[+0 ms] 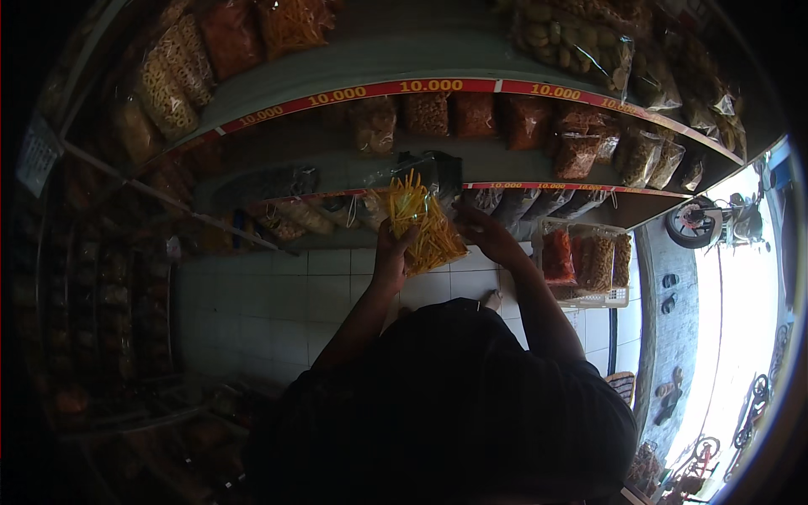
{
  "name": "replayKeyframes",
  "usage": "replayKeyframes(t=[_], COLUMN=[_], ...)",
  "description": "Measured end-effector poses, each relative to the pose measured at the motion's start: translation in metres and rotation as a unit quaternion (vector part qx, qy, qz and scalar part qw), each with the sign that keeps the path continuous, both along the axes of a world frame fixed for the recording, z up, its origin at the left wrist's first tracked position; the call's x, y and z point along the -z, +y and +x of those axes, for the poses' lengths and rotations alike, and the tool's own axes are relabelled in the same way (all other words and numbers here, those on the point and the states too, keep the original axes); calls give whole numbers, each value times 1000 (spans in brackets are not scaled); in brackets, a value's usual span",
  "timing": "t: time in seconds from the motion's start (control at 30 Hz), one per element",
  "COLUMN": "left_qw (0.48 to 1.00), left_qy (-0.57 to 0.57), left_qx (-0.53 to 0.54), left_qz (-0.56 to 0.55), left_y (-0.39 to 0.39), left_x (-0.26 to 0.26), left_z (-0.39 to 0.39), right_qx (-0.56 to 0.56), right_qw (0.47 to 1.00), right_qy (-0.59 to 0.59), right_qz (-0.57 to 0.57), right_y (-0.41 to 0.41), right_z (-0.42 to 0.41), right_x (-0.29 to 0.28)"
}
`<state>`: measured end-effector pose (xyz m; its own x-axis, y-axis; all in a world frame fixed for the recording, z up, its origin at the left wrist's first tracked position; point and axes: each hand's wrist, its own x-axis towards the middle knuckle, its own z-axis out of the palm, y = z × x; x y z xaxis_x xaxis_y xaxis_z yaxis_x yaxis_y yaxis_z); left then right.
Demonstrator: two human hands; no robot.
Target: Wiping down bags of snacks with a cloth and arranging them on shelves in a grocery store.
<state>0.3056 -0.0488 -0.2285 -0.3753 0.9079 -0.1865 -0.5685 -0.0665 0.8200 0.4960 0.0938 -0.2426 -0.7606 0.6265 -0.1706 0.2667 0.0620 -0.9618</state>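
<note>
A clear plastic bag of thin yellow stick snacks (424, 237) is held up in front of the lower shelf. My left hand (394, 249) grips it at the left side, thumb across the front. Close to the bag's right edge is my right hand (489, 235), its fingers pointing toward the bag. Shadow hides whether those fingers touch or hold anything. Behind the top of the snack bag, a dark plastic bag (447, 169) shows on the shelf.
Bagged snacks (475, 115) line the shelves, whose red edge strip (435, 86) bears printed prices. A white plastic crate (584, 295) with several snack bags stands on the tiled floor (328, 290) at right. Beyond it are sandals (669, 303) and a parked motorcycle (713, 221). Dark racks stand left.
</note>
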Motion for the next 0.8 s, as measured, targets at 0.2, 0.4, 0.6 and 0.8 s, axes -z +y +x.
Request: replayKeyframes(t=[0.2,0.4,0.6,0.8], left_qw=[998,990,983,974], left_qy=[-12,-94,-18,34], left_qx=[-61,-90,-181,-225], left_qz=[14,60,20,-14], left_y=[-72,-104,-141,-132], left_x=[-15,-26,-24,-18], left_z=[-56,-70,-86,-86], right_qx=[41,-13,184,-31], right_qw=[857,767,969,983], right_qy=[-135,-268,123,160], right_qz=[496,583,107,85], right_y=[16,78,-64,-151], right_z=[-94,-119,-149,-185], right_x=[-9,67,-29,-46])
